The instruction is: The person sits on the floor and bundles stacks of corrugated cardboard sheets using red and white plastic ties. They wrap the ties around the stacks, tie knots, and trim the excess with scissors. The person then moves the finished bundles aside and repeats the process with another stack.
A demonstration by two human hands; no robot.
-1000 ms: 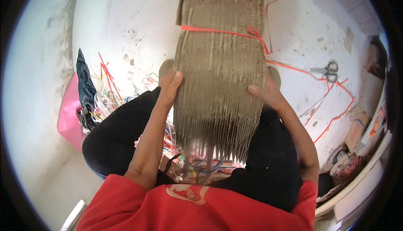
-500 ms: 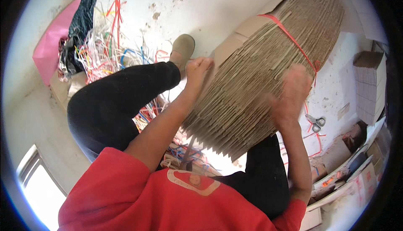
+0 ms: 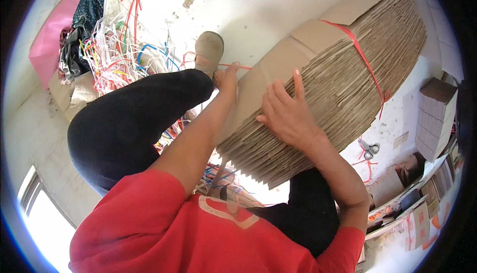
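Note:
A thick stack of flat cardboard sheets [image 3: 318, 94] leans between my legs, its layered edges facing up to the right. A red plastic strap [image 3: 361, 49] crosses its far part, with a knot at the right side. My right hand [image 3: 288, 111] rests open on the stack's near half, fingers spread over the edges and the smooth cardboard face. My left hand [image 3: 226, 78] is closed beside the stack's left side, by my shoe. A length of red strap [image 3: 243, 66] runs out from its fingers toward the cardboard.
Tangled white, red and blue straps [image 3: 119, 54] lie at the left, next to dark cloth [image 3: 89, 20] and a pink sheet [image 3: 52, 39]. Scissors [image 3: 368, 149] lie on the floor to the right. Beyond them stand a bundle of cardboard pieces [image 3: 433, 119] and shelf-like clutter.
My right hand has moved left from the stack's right edge onto its upper face. The stack has tilted, showing more of its smooth side. A red strap now shows at my left hand.

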